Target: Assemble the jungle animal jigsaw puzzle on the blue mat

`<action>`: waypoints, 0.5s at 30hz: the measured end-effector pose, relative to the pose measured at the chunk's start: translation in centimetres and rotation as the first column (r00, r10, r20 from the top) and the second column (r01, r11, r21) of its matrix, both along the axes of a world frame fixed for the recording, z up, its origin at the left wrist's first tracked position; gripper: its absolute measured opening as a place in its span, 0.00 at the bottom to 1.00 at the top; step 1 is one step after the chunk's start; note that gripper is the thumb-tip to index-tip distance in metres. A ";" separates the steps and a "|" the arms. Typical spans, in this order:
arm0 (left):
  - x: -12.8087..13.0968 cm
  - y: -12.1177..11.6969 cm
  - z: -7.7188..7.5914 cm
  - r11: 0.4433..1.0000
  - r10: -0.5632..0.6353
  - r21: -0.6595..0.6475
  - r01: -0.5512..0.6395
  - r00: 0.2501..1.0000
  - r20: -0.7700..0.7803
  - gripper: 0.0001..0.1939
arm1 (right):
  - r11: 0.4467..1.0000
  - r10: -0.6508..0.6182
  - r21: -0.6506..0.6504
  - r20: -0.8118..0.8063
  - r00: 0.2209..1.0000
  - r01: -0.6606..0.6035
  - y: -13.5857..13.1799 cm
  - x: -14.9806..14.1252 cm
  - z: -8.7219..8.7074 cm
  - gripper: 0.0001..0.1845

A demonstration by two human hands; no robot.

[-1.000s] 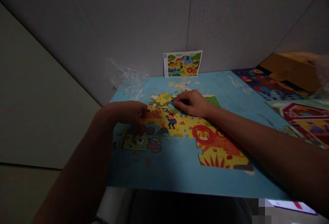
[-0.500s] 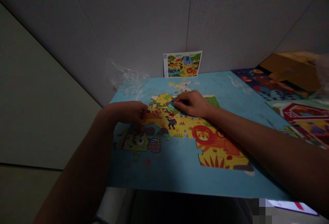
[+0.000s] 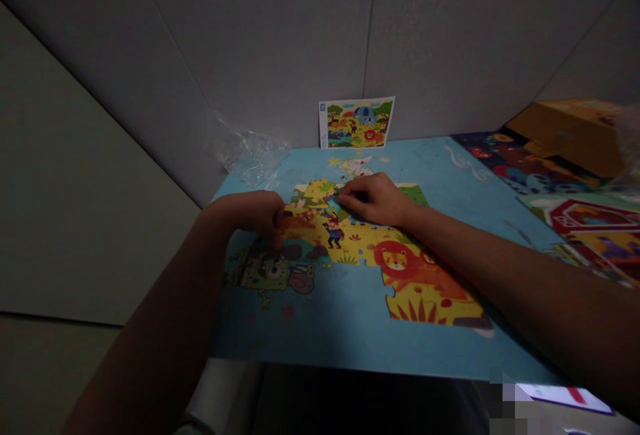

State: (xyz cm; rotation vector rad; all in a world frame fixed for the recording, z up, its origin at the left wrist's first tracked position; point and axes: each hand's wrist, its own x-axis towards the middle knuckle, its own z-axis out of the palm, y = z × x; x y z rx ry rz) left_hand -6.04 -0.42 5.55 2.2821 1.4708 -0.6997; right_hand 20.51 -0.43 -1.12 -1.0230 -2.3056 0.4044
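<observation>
A partly joined jigsaw puzzle (image 3: 355, 240) with animals and a small figure lies on the blue table (image 3: 345, 322). At its left edge, my left hand (image 3: 263, 214) is closed with the fingers bent down against the border; whatever is between them is hidden. My right hand (image 3: 377, 200) rests over the puzzle's upper middle, thumb and fingers pinched on a greenish puzzle piece (image 3: 344, 210) that they partly cover. Just left of those fingertips, a yellow-green puzzle piece (image 3: 320, 192) shows. A lion section (image 3: 425, 282) extends toward the front right.
Against the wall leans a picture card (image 3: 356, 124) of the same scene. Clear plastic wrap (image 3: 253, 155) lies at the back left. On the right are a brown cardboard box (image 3: 575, 135) and colourful printed sheets (image 3: 590, 222). A phone-like screen (image 3: 567, 396) sits below the front edge.
My left hand's fingers have drawn closer together at the puzzle's left edge. The right hand stays in nearly the same place. The view has shifted slightly.
</observation>
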 end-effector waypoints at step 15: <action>0.6 1.1 -0.6 0.973 0.096 0.201 -0.115 0.990 0.102 0.18 | 0.961 -0.244 0.116 -0.063 0.968 0.250 0.3 0.2 0.3 0.13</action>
